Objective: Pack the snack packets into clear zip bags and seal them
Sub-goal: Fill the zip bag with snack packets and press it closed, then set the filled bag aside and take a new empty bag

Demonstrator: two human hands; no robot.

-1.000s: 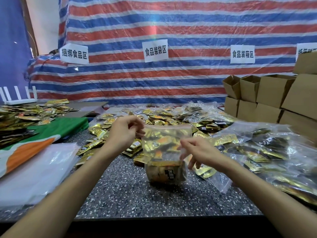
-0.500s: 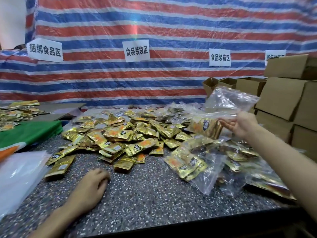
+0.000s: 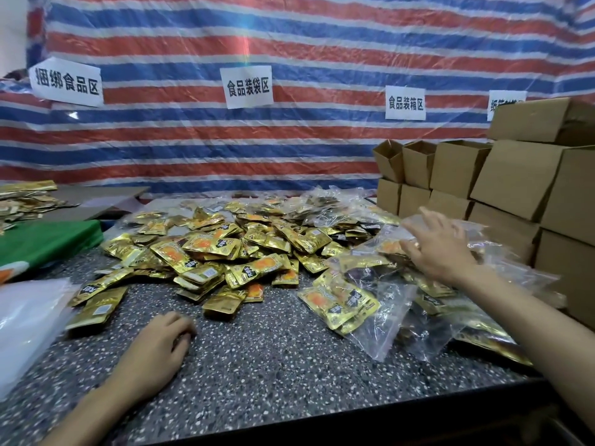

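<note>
— Snack packets (image 3: pixel 206 252)? We see them heaped mid-table, with filled zip bags (image 3: pixel 351 304) to the right.
— And our hands?
— Our left hand (image 3: pixel 157 346) rests loosely curled on the near table (image 3: pixel 273 365), empty. Our right hand (image 3: pixel 441 249) is spread open over the bags.

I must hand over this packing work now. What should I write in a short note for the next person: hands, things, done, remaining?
Left hand: rests on the table, loosely curled, holding nothing.
Right hand: fingers spread over the heap of filled zip bags at right.
Loose snack packets: big pile at centre.
Done: several bags filled.
Left: bag and seal the loose pile; I cannot tell whether the filled bags' seals are shut.
</note>
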